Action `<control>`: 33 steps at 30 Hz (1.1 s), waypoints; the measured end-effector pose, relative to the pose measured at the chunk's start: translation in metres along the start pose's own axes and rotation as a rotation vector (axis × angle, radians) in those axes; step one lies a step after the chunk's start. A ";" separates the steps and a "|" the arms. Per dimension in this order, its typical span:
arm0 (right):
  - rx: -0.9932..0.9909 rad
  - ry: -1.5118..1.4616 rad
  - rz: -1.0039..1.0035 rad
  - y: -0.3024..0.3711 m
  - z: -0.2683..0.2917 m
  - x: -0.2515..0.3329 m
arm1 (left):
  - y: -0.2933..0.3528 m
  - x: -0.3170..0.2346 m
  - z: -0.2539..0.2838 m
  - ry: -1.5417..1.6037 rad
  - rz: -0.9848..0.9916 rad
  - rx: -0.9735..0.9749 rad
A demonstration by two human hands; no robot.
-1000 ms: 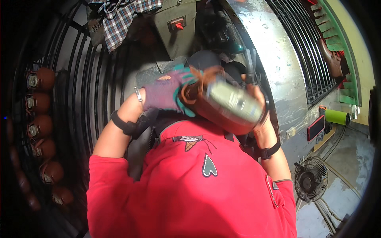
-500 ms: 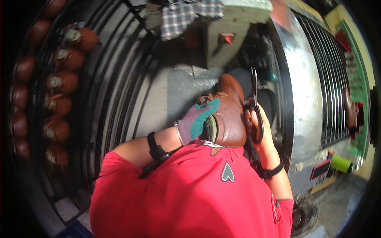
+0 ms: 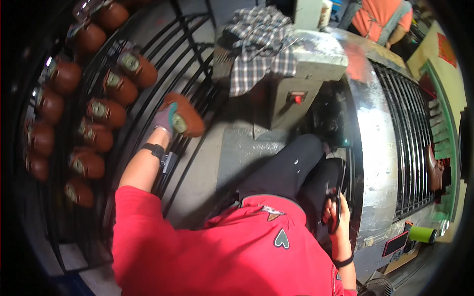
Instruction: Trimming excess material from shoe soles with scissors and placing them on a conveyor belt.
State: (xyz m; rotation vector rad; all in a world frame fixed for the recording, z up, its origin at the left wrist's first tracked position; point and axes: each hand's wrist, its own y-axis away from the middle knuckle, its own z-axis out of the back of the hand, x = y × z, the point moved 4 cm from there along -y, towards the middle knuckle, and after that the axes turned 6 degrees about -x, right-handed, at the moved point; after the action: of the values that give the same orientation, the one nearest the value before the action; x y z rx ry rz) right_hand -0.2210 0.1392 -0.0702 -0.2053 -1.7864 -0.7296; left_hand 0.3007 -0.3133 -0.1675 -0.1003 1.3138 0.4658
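the left hand [image 3: 163,120], in a purple and teal glove, is stretched out to the left and grasps a brown leather shoe [image 3: 183,114] by its opening; the shoe is rounded and smooth, its pale insole showing, and it hangs over the black wire rack [image 3: 148,64]. further left on that rack sit rows of matching brown shoes [image 3: 106,111], glossy and bulbous, each with a light insole facing up. the right hand [image 3: 335,212] is low on the right, beside the knee, fingers curled round a pair of dark scissors [image 3: 335,207]. just right of it runs a curved, shiny metal machine housing [image 3: 368,123] with a ribbed black grille [image 3: 410,138]. at the far centre a crumpled plaid cloth [image 3: 259,47] drapes over a grey box with a red switch [image 3: 297,97]. a green cylinder [image 3: 422,233] lies near right.
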 end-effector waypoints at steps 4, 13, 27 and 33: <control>-0.006 -0.123 0.001 0.024 0.045 -0.002 | -0.127 -0.073 0.190 -0.034 -0.567 -0.460; -0.374 0.157 0.204 0.051 0.085 -0.003 | -0.111 0.033 0.056 -0.186 -0.175 -0.598; -0.808 0.922 0.562 0.091 0.122 0.076 | 0.070 0.087 -0.109 0.450 0.378 0.446; -0.912 1.268 0.386 0.136 0.171 0.048 | 0.283 -0.104 -0.284 0.164 -0.206 1.154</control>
State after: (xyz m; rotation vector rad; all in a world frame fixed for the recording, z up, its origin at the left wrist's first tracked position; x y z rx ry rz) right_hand -0.3094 0.3338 -0.0043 -0.5207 -0.1352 -1.0079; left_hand -0.0832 -0.1797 -0.0911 0.6922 1.5393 -0.5228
